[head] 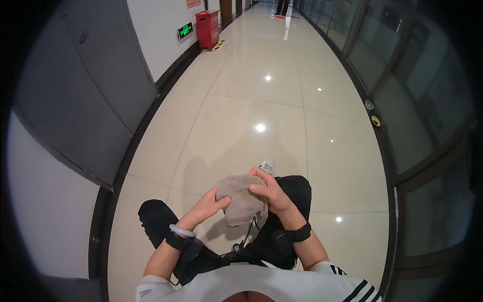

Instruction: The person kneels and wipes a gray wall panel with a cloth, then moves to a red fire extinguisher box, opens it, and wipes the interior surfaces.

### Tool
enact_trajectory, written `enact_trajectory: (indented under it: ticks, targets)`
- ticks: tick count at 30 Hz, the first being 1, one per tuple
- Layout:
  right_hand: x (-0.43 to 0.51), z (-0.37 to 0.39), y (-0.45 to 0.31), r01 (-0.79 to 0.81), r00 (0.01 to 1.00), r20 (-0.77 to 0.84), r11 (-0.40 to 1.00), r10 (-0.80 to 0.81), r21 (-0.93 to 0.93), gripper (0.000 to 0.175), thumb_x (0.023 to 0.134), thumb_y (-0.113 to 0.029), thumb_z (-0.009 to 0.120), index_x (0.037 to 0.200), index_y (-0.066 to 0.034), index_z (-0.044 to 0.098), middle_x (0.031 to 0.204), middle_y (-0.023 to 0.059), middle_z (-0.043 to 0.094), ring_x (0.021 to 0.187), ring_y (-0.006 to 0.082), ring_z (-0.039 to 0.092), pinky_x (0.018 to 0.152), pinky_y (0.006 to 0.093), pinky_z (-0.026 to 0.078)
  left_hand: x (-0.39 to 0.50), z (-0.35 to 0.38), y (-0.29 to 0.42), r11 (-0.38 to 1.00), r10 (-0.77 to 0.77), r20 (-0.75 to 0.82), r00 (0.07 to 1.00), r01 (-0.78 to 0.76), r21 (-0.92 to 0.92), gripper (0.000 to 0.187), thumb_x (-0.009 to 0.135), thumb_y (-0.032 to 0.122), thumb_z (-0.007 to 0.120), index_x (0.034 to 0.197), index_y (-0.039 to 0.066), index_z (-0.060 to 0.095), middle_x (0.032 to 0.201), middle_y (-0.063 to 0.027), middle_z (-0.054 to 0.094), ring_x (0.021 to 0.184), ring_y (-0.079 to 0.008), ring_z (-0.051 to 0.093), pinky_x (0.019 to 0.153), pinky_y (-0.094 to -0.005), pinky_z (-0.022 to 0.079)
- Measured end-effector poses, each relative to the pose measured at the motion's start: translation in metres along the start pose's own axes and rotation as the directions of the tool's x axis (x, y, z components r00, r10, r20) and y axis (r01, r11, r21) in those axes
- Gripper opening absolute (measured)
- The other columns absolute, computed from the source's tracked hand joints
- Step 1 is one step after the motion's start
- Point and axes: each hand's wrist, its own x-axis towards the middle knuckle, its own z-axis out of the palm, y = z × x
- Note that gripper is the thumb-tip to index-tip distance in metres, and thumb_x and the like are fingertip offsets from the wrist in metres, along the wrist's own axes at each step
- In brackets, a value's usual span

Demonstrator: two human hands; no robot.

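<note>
A grey-brown plush cloth [241, 200], bunched or folded, is held up between both hands above my bent legs. My left hand [211, 204] grips its left edge, thumb on top. On the cloth's upper right, my right hand [269, 190] pinches it between thumb and fingers. The fingers beneath the cloth are mostly hidden. Below it hangs a dark cord [249, 228] near my lap. Black trousers [290, 196] cover my knees, and one white shoe [267, 166] shows just beyond the cloth.
Glossy beige floor tiles [241, 109] run down a corridor. On the left are a grey door [86, 75], a lit exit sign [185, 31] and a red box [208, 30]. Glass panels [419, 94] line the right. Far ahead stands a person [282, 7] by an orange-red floor tool [279, 17].
</note>
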Motion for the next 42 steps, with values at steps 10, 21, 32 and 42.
enact_trajectory:
  ticks: [10, 21, 32, 42]
  targets:
    - [0.110, -0.080, -0.023, -0.040, 0.999, 0.006, 0.999, 0.041, -0.027, 0.023, 0.092, -0.019, 0.070, 0.105, -0.0093, 0.054, 0.093, -0.0038, 0.058, 0.086, 0.0054, 0.054, 0.077, 0.0233, 0.044, 0.083, -0.032, 0.053, 0.982, 0.170, -0.352, 0.920, -0.186, -0.012, 0.063, 0.093, 0.028, 0.070, 0.142, -0.001, 0.043, 0.131, -0.0093, 0.058, 0.119, -0.0201, 0.056, 0.103, -0.0351, 0.044]
    - [0.259, -0.164, -0.062, -0.127, 0.988, 0.058, 0.964, 0.145, -0.233, 0.032, 0.090, -0.021, 0.074, 0.113, -0.0093, 0.055, 0.093, -0.0027, 0.060, 0.084, 0.0078, 0.056, 0.076, 0.0254, 0.044, 0.212, -0.084, 0.104, 0.930, 0.288, -0.443, 0.849, -0.358, -0.081, 0.051, 0.092, 0.015, 0.070, 0.135, 0.000, 0.047, 0.124, -0.0087, 0.060, 0.114, -0.0171, 0.057, 0.099, -0.0327, 0.046]
    - [0.348, -0.290, -0.109, -0.113, 0.989, -0.107, 0.983, 0.098, -0.144, 0.027, 0.089, -0.011, 0.074, 0.109, -0.0079, 0.056, 0.093, -0.0026, 0.062, 0.081, 0.0055, 0.057, 0.072, 0.0218, 0.045, 0.386, -0.129, 0.140, 0.955, 0.291, -0.305, 0.907, -0.256, 0.149, 0.028, 0.093, 0.012, 0.069, 0.111, 0.005, 0.048, 0.103, -0.0049, 0.061, 0.098, -0.0105, 0.057, 0.084, -0.0277, 0.048]
    - [0.428, -0.425, -0.204, 0.073, 0.967, -0.236, 0.993, -0.093, -0.092, 0.034, 0.087, -0.002, 0.071, 0.114, -0.0068, 0.052, 0.097, 0.0020, 0.065, 0.089, 0.0111, 0.062, 0.079, 0.0264, 0.048, 0.590, -0.160, 0.209, 0.886, 0.370, -0.104, 0.923, -0.317, 0.339, 0.023, 0.092, 0.008, 0.069, 0.105, 0.006, 0.050, 0.094, -0.0019, 0.059, 0.091, -0.0098, 0.056, 0.080, -0.0274, 0.046]
